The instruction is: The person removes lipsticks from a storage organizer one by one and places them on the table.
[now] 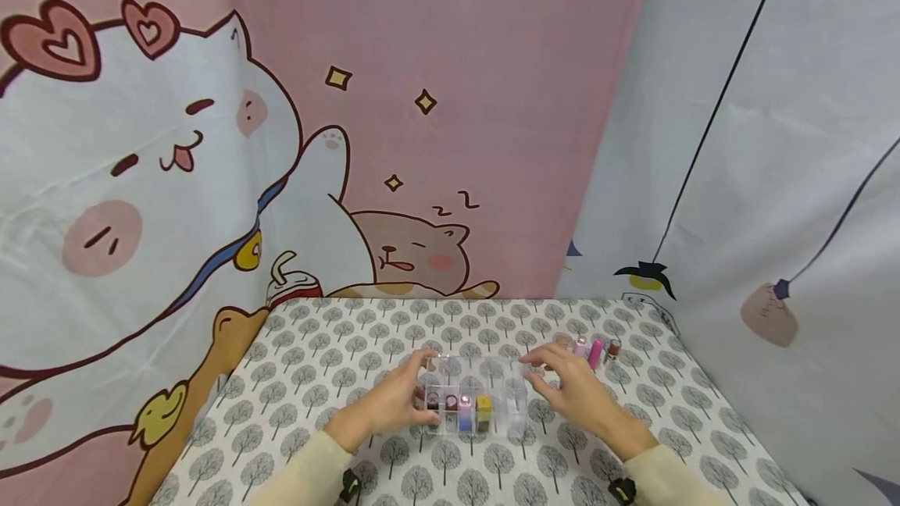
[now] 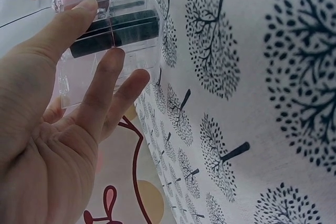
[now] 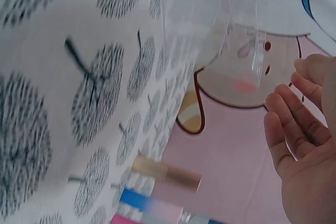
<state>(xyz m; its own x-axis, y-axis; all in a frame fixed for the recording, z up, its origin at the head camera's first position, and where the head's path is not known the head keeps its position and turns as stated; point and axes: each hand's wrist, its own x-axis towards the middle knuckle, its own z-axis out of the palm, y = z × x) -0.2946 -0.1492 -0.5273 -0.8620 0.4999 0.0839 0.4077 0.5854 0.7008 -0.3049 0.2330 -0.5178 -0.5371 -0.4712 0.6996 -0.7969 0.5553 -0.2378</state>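
A clear plastic organizer box (image 1: 502,412) with compartments stands on the table. In its left part are upright lipstick tubes: dark tubes (image 2: 126,32) at the left end, a pink-and-blue tube (image 1: 465,414), and a yellow-topped tube (image 1: 483,414). My left hand (image 1: 394,398) holds the box's left end, thumb at the near side and fingers reaching to the back corner. Next to the box's right end is my right hand (image 1: 569,383), its fingers loosely bent and apart from the box in the right wrist view. Nothing is in that hand.
Behind my right hand stand several more tubes: a rose-gold one (image 3: 167,172), a blue-and-pink one (image 3: 149,204), a magenta one (image 1: 595,352) and a brownish one (image 1: 613,348). A tree-print cloth (image 1: 337,381) covers the table. Cartoon-printed fabric (image 1: 492,139) hangs behind it.
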